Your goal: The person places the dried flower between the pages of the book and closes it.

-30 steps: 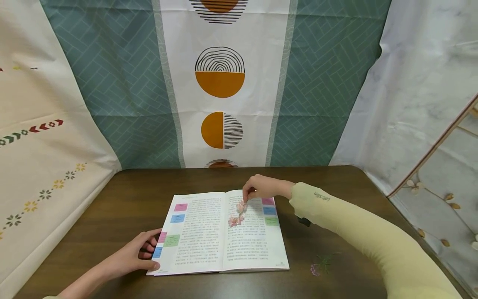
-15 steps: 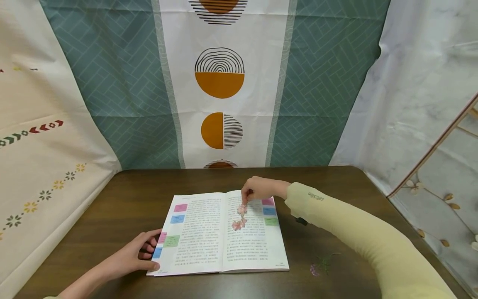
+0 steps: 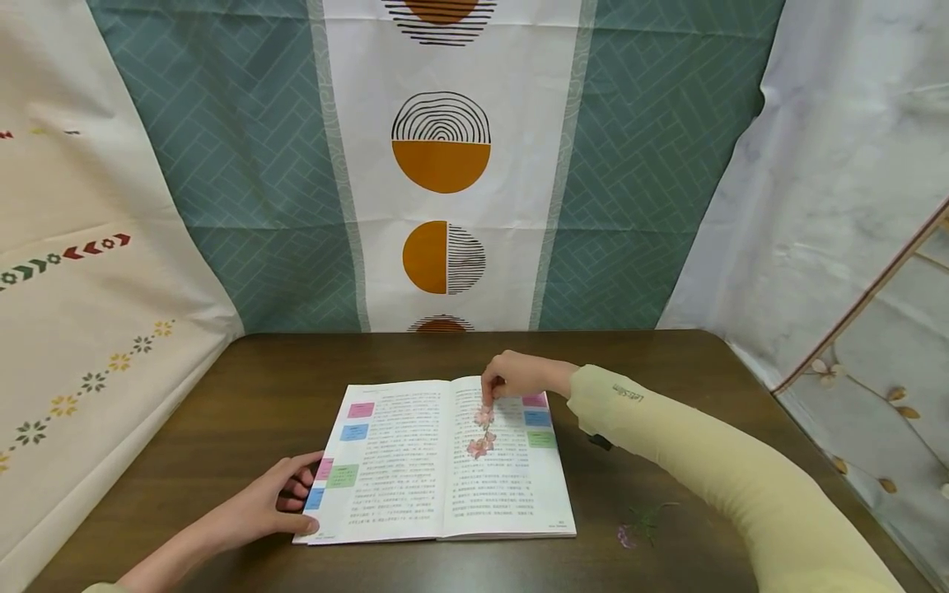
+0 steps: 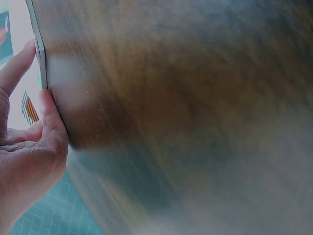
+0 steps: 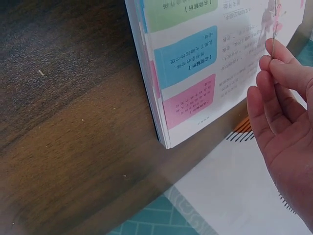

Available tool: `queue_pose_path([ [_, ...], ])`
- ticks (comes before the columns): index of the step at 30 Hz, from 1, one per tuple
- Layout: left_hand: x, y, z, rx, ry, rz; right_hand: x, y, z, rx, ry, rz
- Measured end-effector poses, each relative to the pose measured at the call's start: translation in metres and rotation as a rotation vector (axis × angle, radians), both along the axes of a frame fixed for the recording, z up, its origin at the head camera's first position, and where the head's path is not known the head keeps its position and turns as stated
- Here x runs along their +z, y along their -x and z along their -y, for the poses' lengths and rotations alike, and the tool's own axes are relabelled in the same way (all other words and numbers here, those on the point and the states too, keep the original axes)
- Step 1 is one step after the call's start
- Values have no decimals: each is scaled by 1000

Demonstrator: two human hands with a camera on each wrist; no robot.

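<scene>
An open book [image 3: 400, 494] with printed pages and coloured notes along its margins lies on the dark wooden table. My left hand [image 3: 259, 506] holds its left side, thumb on the lower page corner and bent fingers along the edge; the left wrist view shows fingertips [image 4: 45, 100] against that edge. Over the upper right page, my right hand [image 3: 515, 375] pinches a sprig of pink flowers [image 3: 482, 445] by its thin stem [image 5: 274, 43], between thumb and index finger. Its blossoms hang towards me over the printed text. Whether they touch the paper, I cannot tell.
A small purple flower [image 3: 625, 537] with a thin green stem lies on the table right of the book. Behind the table [image 3: 282, 371] hangs a green and white patterned cloth [image 3: 623, 181]. Other cloths hang at both sides.
The pink sprig has shifted slightly right over the right page and now hangs straighter. My right hand still pinches its stem. My left hand stays at the book's left edge.
</scene>
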State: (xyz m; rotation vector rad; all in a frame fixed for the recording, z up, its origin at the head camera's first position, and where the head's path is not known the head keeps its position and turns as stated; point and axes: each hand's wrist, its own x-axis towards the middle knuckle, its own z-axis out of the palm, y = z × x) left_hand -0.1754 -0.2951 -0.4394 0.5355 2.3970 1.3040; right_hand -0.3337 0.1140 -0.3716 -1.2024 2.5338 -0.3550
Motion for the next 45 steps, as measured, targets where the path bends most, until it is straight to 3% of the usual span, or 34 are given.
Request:
queue_pose_path([
  [12, 0, 0, -1, 0, -5, -2, -3, -1, -3, -19, 10, -1],
  [22, 2, 0, 0, 5, 24, -13, 9, 0, -20, -29, 65, -18],
  [27, 1, -1, 0, -5, 17, -17, 10, -5, -29, -75, 111, -77],
  [33, 1, -1, 0, 7, 29, -7, 8, -25, -38, -188, 197, -205],
  [40, 1, -1, 0, 14, 26, 0, 2, -65, -44, -243, 349, -225],
  [45, 1, -1, 0, 4, 17, -9, -4, -93, -48, -248, 385, -235],
])
